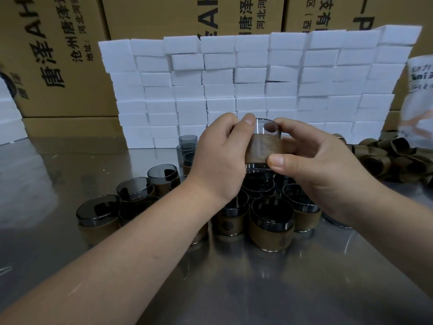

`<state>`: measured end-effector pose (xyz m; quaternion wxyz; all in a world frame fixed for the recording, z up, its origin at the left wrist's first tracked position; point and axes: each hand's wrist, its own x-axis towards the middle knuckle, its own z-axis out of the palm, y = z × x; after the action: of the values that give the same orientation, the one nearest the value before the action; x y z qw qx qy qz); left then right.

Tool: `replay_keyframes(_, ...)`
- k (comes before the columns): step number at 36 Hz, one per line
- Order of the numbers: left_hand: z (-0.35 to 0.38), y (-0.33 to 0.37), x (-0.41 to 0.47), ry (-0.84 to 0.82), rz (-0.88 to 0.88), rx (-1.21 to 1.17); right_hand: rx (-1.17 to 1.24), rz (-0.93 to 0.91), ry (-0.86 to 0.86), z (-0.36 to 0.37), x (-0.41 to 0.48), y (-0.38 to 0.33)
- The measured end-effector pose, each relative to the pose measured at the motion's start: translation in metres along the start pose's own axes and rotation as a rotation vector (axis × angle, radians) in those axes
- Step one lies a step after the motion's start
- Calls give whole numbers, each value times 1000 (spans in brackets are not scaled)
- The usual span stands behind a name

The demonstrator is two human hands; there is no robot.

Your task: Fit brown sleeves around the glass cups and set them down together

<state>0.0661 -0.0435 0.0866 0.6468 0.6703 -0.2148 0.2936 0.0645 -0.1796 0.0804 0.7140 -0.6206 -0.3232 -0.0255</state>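
A smoky glass cup (267,126) with a brown sleeve (263,147) around its middle is held in the air above the metal table (257,289). My left hand (220,158) grips its left side, thumb on the rim. My right hand (321,165) pinches the right side, thumb on the sleeve's lower edge. Below them stands a cluster of sleeved cups (271,224), with more sleeved cups (98,214) in a row to the left.
A few bare grey glasses (187,143) stand behind my left hand. Loose brown sleeves (384,158) lie heaped at the right. A wall of white foam blocks (253,85) stands behind, with cardboard boxes (58,55) further back. A white bag (419,97) is at the far right.
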Motion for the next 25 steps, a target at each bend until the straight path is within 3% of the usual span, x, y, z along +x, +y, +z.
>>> replay_keyframes(25,-1,0,1,-9,23,26,23,-1,-14,0,-1,0)
